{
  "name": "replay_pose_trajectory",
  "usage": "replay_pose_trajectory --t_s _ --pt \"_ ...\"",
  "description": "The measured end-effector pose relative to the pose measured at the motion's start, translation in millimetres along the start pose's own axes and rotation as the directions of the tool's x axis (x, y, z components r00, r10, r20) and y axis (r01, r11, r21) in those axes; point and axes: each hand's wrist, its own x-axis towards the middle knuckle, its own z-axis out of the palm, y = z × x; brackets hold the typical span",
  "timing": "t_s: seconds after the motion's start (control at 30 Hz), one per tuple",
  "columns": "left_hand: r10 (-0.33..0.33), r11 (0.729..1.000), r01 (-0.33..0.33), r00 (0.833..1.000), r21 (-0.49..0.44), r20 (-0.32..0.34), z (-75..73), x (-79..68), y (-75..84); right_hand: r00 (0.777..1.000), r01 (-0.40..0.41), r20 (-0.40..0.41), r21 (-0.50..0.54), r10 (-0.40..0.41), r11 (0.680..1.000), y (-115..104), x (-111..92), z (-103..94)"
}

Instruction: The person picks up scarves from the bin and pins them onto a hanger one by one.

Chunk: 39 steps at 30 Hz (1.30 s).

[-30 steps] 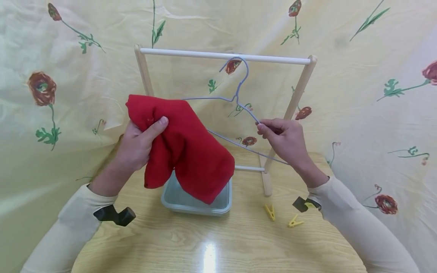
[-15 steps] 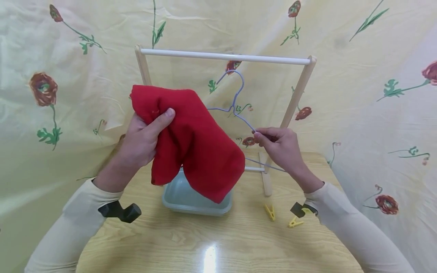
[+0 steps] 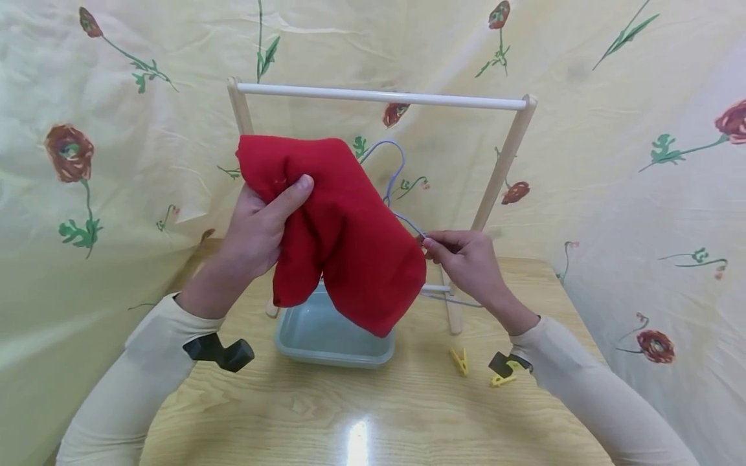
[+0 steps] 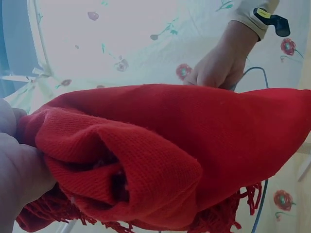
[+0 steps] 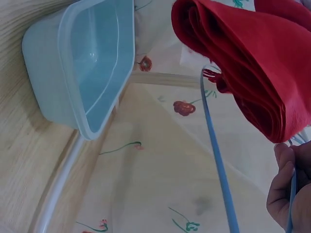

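Observation:
My left hand (image 3: 259,233) grips a folded red scarf (image 3: 367,239), thumb on its near face. The scarf hangs in layers, and fringe shows along its lower edge in the left wrist view. My right hand (image 3: 469,262) pinches one sloping shoulder of a thin blue clothes hanger (image 5: 215,145) at the scarf's right side. In the head view the hook rises above the scarf, apart from the rack's bar. Cloth hides the hanger's left shoulder and much of its lower bar. Whether scarf and hanger touch, I cannot tell.
A wooden rack with a white top bar (image 3: 379,97) stands at the back of the table (image 3: 280,414). Below the scarf sits a pale blue plastic basin (image 3: 335,358). Two yellow clothespins, one left (image 3: 459,361) and one right (image 3: 503,380), lie to its right. Flowered cloth (image 3: 612,194) surrounds the table.
The hanger has come down from level with the rack's bar, moving left with my right hand. My left hand has shifted right and up with the scarf, which now covers more of the hanger.

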Motion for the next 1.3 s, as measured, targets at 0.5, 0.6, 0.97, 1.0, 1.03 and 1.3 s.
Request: replay_pose_trajectory --t_s 0.5,0.6,0.97,1.0,1.03,1.3 --pt "-0.094 0.993 0.098 0.994 0.064 -0.062 14.2 2.8 -18.0 1.000 -0.018 -0.025 -0.008 0.017 1.000 -13.6 -3.4 9.4" --pt "-0.123 0.989 0.126 0.991 0.072 -0.047 15.6 1.5 -23.8 0.999 -0.010 -0.031 -0.003 0.010 1.000 -14.2 -3.4 9.7" --pt "-0.183 0.983 0.180 0.978 0.043 0.100 20.0 -4.8 -46.7 0.997 0.051 -0.052 0.009 -0.050 0.999 -20.4 -1.9 9.8" --pt "-0.187 0.982 0.183 0.976 0.044 0.112 20.1 -5.3 -48.5 0.997 0.050 -0.053 0.011 -0.049 0.999 -20.9 -1.9 9.8" --pt "-0.191 0.981 0.187 0.974 0.050 0.120 20.1 -5.8 -50.3 0.998 0.047 -0.052 0.014 -0.046 0.999 -21.2 -1.9 9.7" --pt "-0.221 0.975 0.222 0.961 0.010 0.168 18.6 -7.3 -60.6 0.998 0.022 -0.056 0.050 -0.019 0.999 -22.9 -1.2 8.4"
